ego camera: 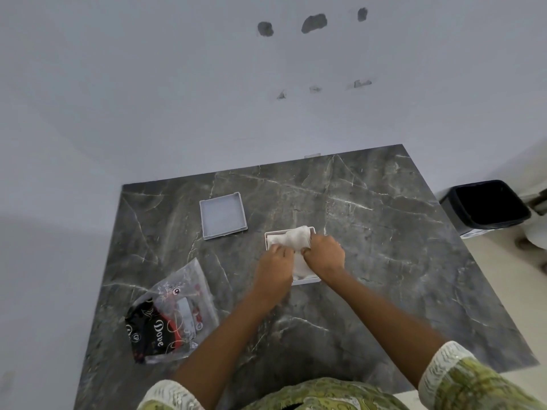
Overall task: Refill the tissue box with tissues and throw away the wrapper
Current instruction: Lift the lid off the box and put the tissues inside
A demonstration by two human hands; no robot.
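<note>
both hands (276, 263) (325, 255) press tissues (291, 238) into the tissue box (307, 281).

A dark grey marble table (370, 232) with pale veins stands against a white wall (148, 84) marked by dark patches (314, 23).

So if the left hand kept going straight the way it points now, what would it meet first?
The left hand points away from the person, fingers already on the tissues in the tissue box. Going on, it would likely meet the box's far wall; depth is unclear.
</note>
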